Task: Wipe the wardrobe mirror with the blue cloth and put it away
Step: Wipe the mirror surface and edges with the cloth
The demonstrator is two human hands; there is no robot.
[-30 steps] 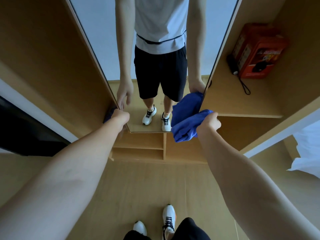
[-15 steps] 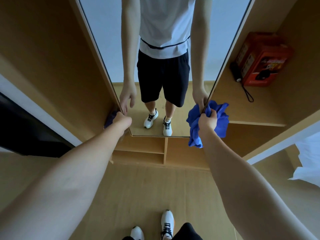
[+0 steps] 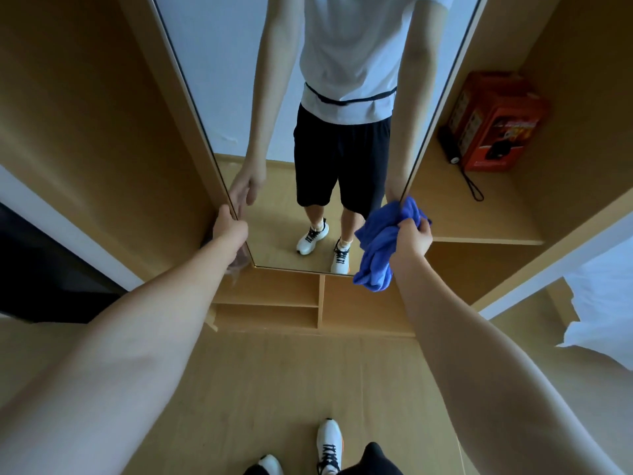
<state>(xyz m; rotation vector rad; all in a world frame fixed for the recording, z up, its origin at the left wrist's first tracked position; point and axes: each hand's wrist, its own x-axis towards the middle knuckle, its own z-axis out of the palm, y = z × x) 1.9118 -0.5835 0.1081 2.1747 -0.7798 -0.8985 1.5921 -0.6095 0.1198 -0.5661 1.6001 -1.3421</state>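
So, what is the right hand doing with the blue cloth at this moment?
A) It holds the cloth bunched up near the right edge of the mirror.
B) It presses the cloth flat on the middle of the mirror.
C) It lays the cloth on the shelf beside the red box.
A: the right hand grips the blue cloth bunched up, hanging by the lower right edge of the mirror.

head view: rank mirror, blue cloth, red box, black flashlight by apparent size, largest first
1. mirror, by far the largest.
2/3. red box and blue cloth look about alike; the cloth is bunched in the right hand and nearer the camera, so no ranking.
4. black flashlight, smallest.
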